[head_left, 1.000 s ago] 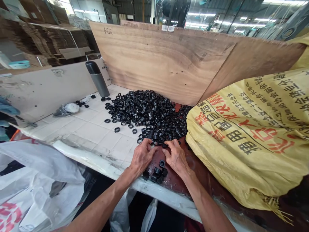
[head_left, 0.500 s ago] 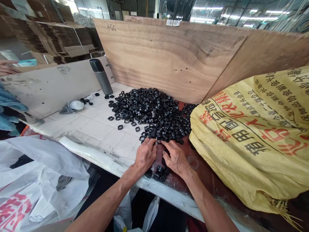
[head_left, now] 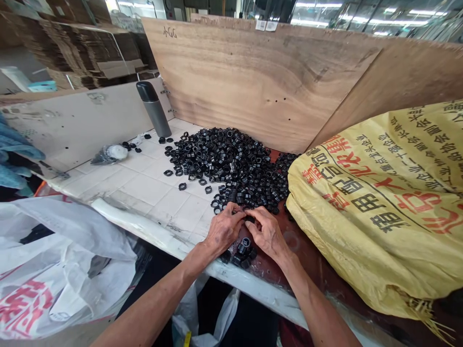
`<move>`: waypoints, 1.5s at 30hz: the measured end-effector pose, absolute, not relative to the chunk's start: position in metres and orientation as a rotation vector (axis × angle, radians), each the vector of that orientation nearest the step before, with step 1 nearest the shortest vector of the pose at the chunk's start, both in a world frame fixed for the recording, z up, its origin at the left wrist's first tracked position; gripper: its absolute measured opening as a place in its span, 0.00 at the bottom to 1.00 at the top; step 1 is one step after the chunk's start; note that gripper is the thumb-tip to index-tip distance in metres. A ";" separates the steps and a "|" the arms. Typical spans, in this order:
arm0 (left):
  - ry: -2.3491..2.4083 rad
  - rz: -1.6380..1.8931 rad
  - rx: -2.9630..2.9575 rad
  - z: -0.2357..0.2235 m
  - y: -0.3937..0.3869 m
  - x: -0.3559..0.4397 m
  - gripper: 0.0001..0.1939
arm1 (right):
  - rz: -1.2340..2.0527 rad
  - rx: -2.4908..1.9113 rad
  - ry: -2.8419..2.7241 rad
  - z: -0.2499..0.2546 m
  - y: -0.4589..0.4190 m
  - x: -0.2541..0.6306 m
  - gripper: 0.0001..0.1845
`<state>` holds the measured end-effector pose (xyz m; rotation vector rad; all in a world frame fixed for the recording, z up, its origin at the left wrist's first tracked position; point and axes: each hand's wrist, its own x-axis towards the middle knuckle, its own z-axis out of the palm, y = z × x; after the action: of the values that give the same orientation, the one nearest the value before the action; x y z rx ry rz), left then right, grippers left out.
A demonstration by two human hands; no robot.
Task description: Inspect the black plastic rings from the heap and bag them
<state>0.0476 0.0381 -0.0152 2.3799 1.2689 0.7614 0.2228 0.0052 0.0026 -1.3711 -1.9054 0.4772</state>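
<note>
A big heap of small black plastic rings (head_left: pixel 231 164) lies on the white tiled table (head_left: pixel 144 188) against a wooden board. My left hand (head_left: pixel 224 228) and my right hand (head_left: pixel 266 233) meet at the near edge of the heap, fingers curled together on black rings that they mostly hide. A small cluster of black pieces (head_left: pixel 243 252) sits just under my hands near the table's front edge. A few single rings (head_left: pixel 183 186) lie loose to the left of the heap.
A large yellow woven sack (head_left: pixel 383 202) with red and black print fills the right side. A grey flask with a black cap (head_left: pixel 155 110) stands at the back left. White plastic bags (head_left: pixel 61 260) hang below the table's front edge. Wooden boards (head_left: pixel 253 77) wall the back.
Both hands have drawn slightly closer together at the heap's edge, their fingertips now touching. The view has shifted a little; the heap and sack stay put.
</note>
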 end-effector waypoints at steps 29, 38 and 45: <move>0.920 0.858 1.506 0.001 0.036 0.042 0.12 | 0.656 -1.413 -1.808 0.004 -0.003 0.224 0.05; 0.775 0.940 1.063 0.017 0.037 0.039 0.15 | 0.693 -1.282 -1.703 0.010 -0.001 0.215 0.03; 0.732 0.958 0.974 0.014 0.040 0.037 0.15 | 0.795 -1.258 -1.592 0.012 -0.002 0.216 0.10</move>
<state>0.0371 0.0400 0.0143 0.9736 0.7320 0.9579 0.2160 -0.0018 0.0119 -1.2577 -1.5920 0.7948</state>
